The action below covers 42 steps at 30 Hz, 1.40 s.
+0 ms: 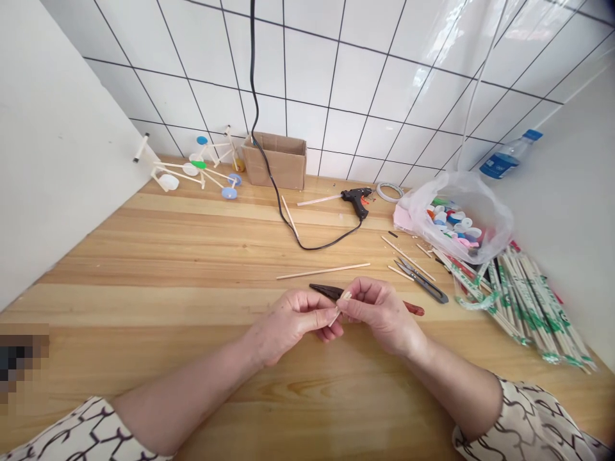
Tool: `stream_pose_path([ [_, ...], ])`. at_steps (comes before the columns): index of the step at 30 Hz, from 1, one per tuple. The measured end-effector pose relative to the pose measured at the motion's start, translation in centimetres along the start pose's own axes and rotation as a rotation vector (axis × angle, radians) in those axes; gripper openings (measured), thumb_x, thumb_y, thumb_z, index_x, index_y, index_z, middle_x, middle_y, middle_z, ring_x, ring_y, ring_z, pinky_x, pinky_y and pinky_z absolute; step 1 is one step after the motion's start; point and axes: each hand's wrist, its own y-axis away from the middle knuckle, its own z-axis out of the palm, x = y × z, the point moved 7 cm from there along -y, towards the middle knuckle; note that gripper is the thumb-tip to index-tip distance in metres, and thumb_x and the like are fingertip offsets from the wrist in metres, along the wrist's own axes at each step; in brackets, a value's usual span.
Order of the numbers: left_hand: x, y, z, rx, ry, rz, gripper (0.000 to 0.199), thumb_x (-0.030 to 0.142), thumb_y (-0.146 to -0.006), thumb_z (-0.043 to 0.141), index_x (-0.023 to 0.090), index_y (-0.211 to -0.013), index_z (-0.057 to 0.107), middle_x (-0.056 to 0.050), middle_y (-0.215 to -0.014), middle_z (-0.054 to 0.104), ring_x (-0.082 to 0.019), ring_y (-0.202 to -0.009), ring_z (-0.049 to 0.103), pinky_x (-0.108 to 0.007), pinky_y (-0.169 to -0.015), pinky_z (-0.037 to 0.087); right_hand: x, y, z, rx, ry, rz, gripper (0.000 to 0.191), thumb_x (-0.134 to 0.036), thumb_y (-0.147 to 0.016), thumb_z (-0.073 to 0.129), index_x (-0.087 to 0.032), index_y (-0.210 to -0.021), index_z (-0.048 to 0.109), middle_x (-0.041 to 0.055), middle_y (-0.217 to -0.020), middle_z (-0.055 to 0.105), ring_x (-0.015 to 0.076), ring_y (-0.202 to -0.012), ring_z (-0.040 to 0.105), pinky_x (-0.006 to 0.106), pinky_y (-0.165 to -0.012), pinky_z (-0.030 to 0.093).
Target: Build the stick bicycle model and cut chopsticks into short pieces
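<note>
Between my two hands are short pieces of pale wooden stick (334, 316), partly covered by the fingers, so their number is unclear. My left hand (302, 317) pinches them from the left with thumb and fingers. From the right, my right hand (377, 314) pinches the upper ends. Behind the hands lie pliers (325, 291) with dark jaws and a red handle, partly hidden by the right hand. A long wooden stick (323, 271) rests on the table just beyond. Grey thread snips (425, 283) lie to the right, beside a few cut sticks.
A black glue gun (356, 201) with its cord lies farther back, near a roll of tape (389, 191). At right are a plastic bag of bottle caps (459, 218), wrapped chopsticks (533, 301) and a bottle (510, 155). Stick-and-cap models (192, 168) stand back left beside a cardboard box (276, 161).
</note>
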Motion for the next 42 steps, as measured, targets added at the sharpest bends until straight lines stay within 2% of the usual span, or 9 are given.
stream_pose_path([
  [5,0.3,0.2,0.0,0.034,-0.169,0.062,0.019,0.029,-0.074,0.063,0.011,-0.078,0.065,-0.005,-0.069,0.068,-0.013,-0.064,0.059,-0.027,-0.066,0.047,0.2,0.3,0.5,-0.006,0.054,0.011,0.017,-0.027,-0.071,0.068,-0.015,-0.069,0.056,-0.0021,-0.062,0.060,0.0090,-0.055,0.054,0.022,-0.054,0.039],
  [10,1.0,0.7,0.4,0.082,-0.268,0.105,0.018,0.026,-0.076,0.059,0.012,-0.068,0.064,-0.003,-0.063,0.065,-0.013,-0.061,0.058,-0.025,-0.062,0.047,-0.6,0.7,0.9,0.024,0.115,-0.030,0.017,-0.027,-0.071,0.066,-0.015,-0.066,0.055,-0.0023,-0.059,0.058,0.0092,-0.054,0.054,0.021,-0.052,0.040],
  [15,1.3,1.0,0.3,0.106,-0.310,0.071,0.020,0.027,-0.076,0.058,0.012,-0.065,0.064,-0.002,-0.060,0.064,-0.012,-0.059,0.057,-0.024,-0.061,0.047,-1.2,0.8,1.2,0.017,0.195,-0.048,0.017,-0.029,-0.072,0.065,-0.014,-0.069,0.056,-0.0014,-0.063,0.059,0.0092,-0.056,0.053,0.021,-0.053,0.040],
  [22,1.0,0.9,0.4,0.082,-0.319,0.039,0.020,0.028,-0.077,0.056,0.012,-0.067,0.063,-0.002,-0.063,0.064,-0.012,-0.060,0.057,-0.024,-0.062,0.046,-1.3,0.8,1.1,0.036,0.239,-0.025,0.020,-0.032,-0.070,0.064,-0.015,-0.066,0.055,0.0001,-0.062,0.060,0.0106,-0.055,0.054,0.022,-0.053,0.040],
  [26,1.3,1.0,0.6,0.092,-0.364,0.100,0.018,0.026,-0.077,0.055,0.013,-0.069,0.064,-0.002,-0.066,0.063,-0.013,-0.065,0.057,-0.023,-0.064,0.045,-1.2,0.8,1.1,0.033,0.226,-0.004,0.018,-0.030,-0.071,0.063,-0.015,-0.067,0.055,0.0006,-0.061,0.061,0.0117,-0.055,0.057,0.023,-0.052,0.041],
  [31,1.7,1.2,0.5,0.160,-0.433,0.173,0.017,0.024,-0.077,0.054,0.014,-0.067,0.063,0.000,-0.064,0.060,-0.012,-0.065,0.054,-0.022,-0.063,0.042,-1.5,0.9,1.1,0.043,0.255,-0.010,0.017,-0.028,-0.070,0.062,-0.014,-0.063,0.056,0.0010,-0.059,0.063,0.0111,-0.053,0.056,0.021,-0.050,0.040],
  [35,1.6,1.2,0.4,0.182,-0.407,0.159,0.016,0.023,-0.076,0.055,0.015,-0.065,0.064,0.000,-0.061,0.061,-0.012,-0.063,0.054,-0.021,-0.062,0.043,-1.4,1.1,1.3,0.034,0.277,-0.004,0.019,-0.030,-0.071,0.062,-0.015,-0.062,0.055,0.0003,-0.056,0.061,0.0103,-0.051,0.053,0.021,-0.048,0.038],
  [39,1.2,0.9,0.2,0.148,-0.294,0.106,0.016,0.024,-0.074,0.059,0.014,-0.064,0.066,-0.001,-0.058,0.062,-0.012,-0.059,0.054,-0.022,-0.060,0.043,-2.2,1.2,1.4,-0.002,0.480,-0.036,0.017,-0.031,-0.075,0.060,-0.015,-0.068,0.055,-0.0006,-0.060,0.059,0.0092,-0.052,0.050,0.020,-0.048,0.038],
  [42,1.1,0.6,-0.3,0.113,-0.179,0.094,0.015,0.026,-0.072,0.063,0.013,-0.065,0.066,-0.001,-0.057,0.063,-0.011,-0.055,0.054,-0.023,-0.058,0.044,-4.4,1.6,0.8,0.023,0.815,-0.180,0.014,-0.026,-0.072,0.064,-0.018,-0.080,0.055,0.0019,-0.074,0.061,0.0135,-0.065,0.054,0.024,-0.057,0.044],
])
